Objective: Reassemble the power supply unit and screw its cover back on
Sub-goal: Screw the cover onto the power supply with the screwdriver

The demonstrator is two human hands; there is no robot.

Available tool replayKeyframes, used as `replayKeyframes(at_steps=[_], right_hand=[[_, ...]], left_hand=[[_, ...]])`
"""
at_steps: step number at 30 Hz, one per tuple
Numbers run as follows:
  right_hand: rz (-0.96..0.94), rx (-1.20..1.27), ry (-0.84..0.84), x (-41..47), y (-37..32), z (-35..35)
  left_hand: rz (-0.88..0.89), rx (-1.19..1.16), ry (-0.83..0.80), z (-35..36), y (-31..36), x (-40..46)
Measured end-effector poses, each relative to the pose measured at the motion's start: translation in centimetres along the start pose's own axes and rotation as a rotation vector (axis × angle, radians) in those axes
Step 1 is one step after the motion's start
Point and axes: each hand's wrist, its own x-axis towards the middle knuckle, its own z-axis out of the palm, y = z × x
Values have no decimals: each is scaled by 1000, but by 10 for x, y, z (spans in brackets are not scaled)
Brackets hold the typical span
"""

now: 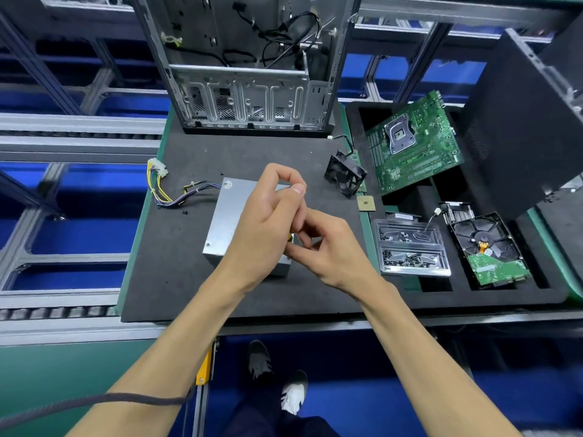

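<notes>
The silver power supply unit (pixel 225 216) lies on the dark foam mat, its cover on top and its bundle of yellow and dark cables (pixel 176 193) trailing to the left. Both hands meet just above its right half. My left hand (pixel 265 225) is curled, thumb and forefinger pinched together at the top. A small yellow piece of a tool (pixel 289 237) peeks out beneath it; the rest is hidden. My right hand (pixel 328 247) curls its fingers and thumb in against the tool's lower end. A loose black screw (pixel 184 212) lies on the mat beside the cables.
An open computer case (pixel 246 74) stands at the back. To the right lie a black fan (pixel 345 176), a CPU chip (pixel 366 204), a clear tray of screws (pixel 410 250), a motherboard (pixel 413 143), a hard drive (pixel 489 247) and a black panel (pixel 520 121).
</notes>
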Motion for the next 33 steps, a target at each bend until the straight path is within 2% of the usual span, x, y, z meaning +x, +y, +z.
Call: replayKeyframes(at_steps=[8, 11, 16, 19, 20, 22, 24, 26, 29, 33], right_hand=[[-35, -14, 4, 0, 7, 2], [-67, -34, 24, 0, 8, 3], [-113, -24, 70, 6, 0, 1], [-36, 19, 114, 11, -1, -3], [10, 38, 153, 13, 1, -5], [129, 47, 230, 16, 12, -9], [279, 1, 265, 19, 27, -13], [418, -106, 266, 21, 45, -15], [544, -284, 243, 20, 70, -12], [630, -411, 186, 20, 92, -2]], left_hand=[[15, -7, 62, -1, 2, -2], [40, 32, 144, -2, 3, -2], [61, -49, 287, -11, 10, 9], [12, -118, 371, -25, 7, 23], [-8, -81, 411, -31, 3, 27], [-43, 151, 453, -43, -12, 34], [-77, 447, 414, -54, -30, 37], [-138, 638, 342, -62, -49, 38], [-200, 827, 232, -69, -71, 40], [-90, 1002, 152, -72, -81, 48]])
